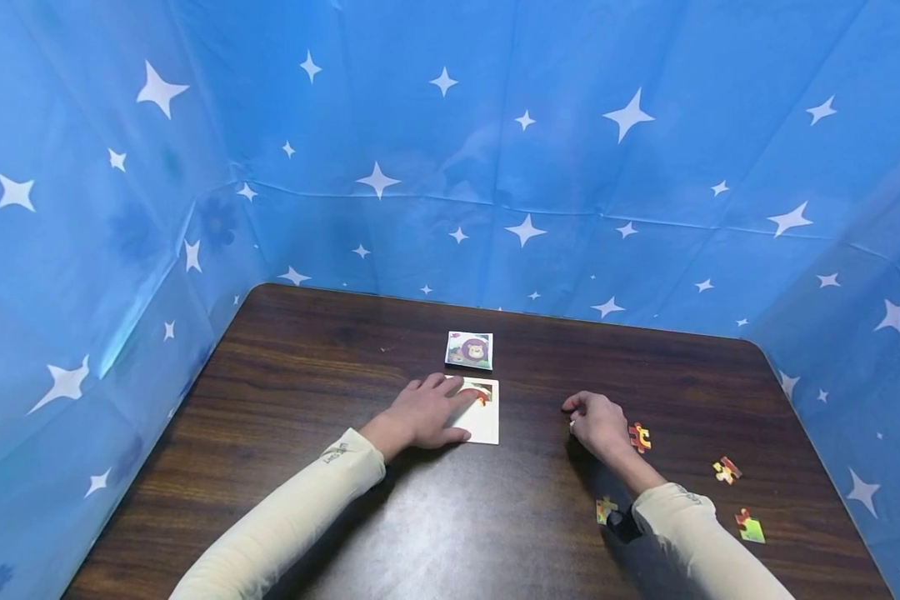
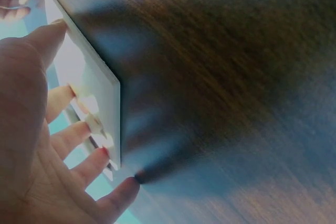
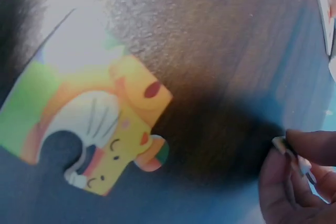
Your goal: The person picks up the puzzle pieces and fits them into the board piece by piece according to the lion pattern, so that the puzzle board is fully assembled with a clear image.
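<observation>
My left hand lies with spread fingers across a white puzzle board, covering its left part. Its thumb rests on the board's edge in the left wrist view. At the board's top, a red and green puzzle piece shows beside the fingers. Farther right, my right hand is held over the table. In the right wrist view, its thumb and fingers pinch a small puzzle piece, seen edge-on and mostly hidden. A colourful puzzle piece with animal faces lies on the table near that wrist.
Behind the board lies a lion picture card. Loose pieces lie on the right side: a red and yellow piece, a yellow and brown piece and a green and red piece. A blue starry curtain encloses the dark wooden table.
</observation>
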Demonstrator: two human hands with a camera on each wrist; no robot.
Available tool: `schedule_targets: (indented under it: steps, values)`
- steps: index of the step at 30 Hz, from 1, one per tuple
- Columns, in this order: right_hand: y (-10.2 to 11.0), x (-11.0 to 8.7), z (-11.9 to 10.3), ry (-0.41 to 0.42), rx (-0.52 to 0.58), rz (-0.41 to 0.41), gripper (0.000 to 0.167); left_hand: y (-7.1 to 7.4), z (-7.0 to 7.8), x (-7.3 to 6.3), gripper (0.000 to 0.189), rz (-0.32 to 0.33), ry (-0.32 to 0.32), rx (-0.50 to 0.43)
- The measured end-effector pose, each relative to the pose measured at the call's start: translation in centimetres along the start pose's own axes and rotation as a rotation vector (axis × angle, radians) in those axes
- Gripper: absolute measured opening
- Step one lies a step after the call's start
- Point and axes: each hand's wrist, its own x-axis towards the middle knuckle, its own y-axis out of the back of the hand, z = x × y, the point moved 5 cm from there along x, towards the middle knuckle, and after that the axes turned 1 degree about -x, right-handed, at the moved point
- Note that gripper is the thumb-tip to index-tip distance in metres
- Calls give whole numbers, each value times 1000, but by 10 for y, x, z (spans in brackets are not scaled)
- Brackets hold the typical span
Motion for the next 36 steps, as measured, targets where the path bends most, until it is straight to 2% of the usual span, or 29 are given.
schedule_targets:
  steps: [4, 7, 15, 19, 27, 32, 36]
  values:
    - [2, 2, 3, -46, 135, -3, 22, 0, 0, 0, 74, 0, 3, 2]
    - [4, 4, 0, -80, 293, -25, 22, 0, 0, 1, 74, 1, 2, -1]
    - [12, 11, -20, -160, 727, -111, 33, 2, 0, 1, 73, -1, 6, 3]
    - [9, 14, -32, -192, 868, -137, 36, 2, 0, 1, 73, -9, 6, 0]
    - [-3, 21, -56, -181, 1025, -157, 39, 2, -5, 0, 73, 14, 6, -22]
    - [-15, 25, -71, -188, 1066, -175, 41, 6, -16, -7, 74, 32, 26, -42]
    - [-26, 26, -83, -206, 1067, -202, 41, 6, -24, -14, 74, 22, 45, -67]
